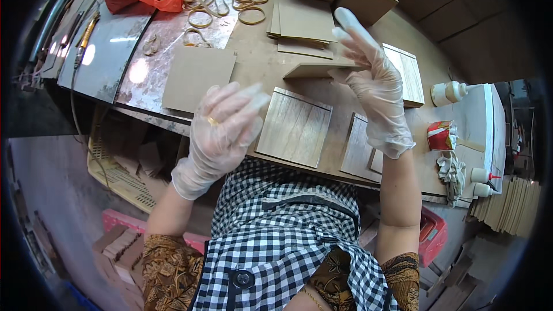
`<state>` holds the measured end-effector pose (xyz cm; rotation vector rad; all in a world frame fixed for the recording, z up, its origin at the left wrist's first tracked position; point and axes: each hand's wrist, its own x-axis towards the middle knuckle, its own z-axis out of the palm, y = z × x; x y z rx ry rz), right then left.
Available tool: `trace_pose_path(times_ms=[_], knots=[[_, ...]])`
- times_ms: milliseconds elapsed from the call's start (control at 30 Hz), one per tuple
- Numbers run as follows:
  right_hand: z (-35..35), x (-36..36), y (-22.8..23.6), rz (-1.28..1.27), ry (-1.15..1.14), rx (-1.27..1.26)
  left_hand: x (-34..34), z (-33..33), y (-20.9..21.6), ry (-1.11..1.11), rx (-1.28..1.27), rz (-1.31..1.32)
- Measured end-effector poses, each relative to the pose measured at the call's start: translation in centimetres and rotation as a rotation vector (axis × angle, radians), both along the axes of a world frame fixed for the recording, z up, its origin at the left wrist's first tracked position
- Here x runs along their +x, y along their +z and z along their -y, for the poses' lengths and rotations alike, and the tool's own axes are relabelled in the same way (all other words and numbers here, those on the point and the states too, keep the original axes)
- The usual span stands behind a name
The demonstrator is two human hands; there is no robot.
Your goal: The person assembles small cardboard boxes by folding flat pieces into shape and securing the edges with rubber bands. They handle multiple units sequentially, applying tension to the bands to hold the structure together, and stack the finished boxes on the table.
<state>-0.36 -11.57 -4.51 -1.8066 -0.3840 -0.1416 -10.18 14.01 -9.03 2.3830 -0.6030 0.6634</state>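
I am seeing the brown board [311,70] slanting just beyond the wood-grain panel [295,128], its long axis running left-right, its right end meeting the right hand [375,83]; whether those fingers are clamping it, I cannot tell. Left of the panel, the left hand [220,128] is hovering, fingers curving loosely apart.

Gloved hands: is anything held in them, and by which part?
The right hand seems to hold a thin brown board by its right end; the left hand holds nothing visible.

Translucent gloves [222,129], brown patterned sleeves [167,268] and a black-and-white checked apron [271,242] with a dark button [243,279] are worn.
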Motion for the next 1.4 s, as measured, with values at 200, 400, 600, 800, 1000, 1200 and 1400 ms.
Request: trace_pose_path(times_ms=[200,400,600,800,1000,1200,1400], knots=[[0.4,0.0,1.2,0.044,0.036,0.035,-0.2,-0.8,-1.5,-0.056,-0.090,0.054],[3.5,-0.9,2.6,0.265,-0.198,0.113,-0.5,-1.0,-1.6,-0.038,-0.089,0.051],[5.3,-3.1,0.7,0.272,-0.199,-0.138,-0.1,-0.4,-3.9,-0.012,-0.193,0.181],[4.4,-5.1,-1.5,0.205,-0.174,-0.012,-1.6,-7.2,-1.8,0.081,-0.169,0.271],[4.0,-7.0,-2.4,0.293,-0.381,-0.078,1.7,-20.6,0.7,0.700,0.063,0.322],[3.8,-9.2,-3.7,0.401,-0.400,-0.125,14.4,-38.9,0.3,0.815,-0.037,-0.183],[5.5,-10.8,0.7,0.472,-0.561,-0.365,16.8,-53.9,-4.5,0.890,-0.632,-0.444]])
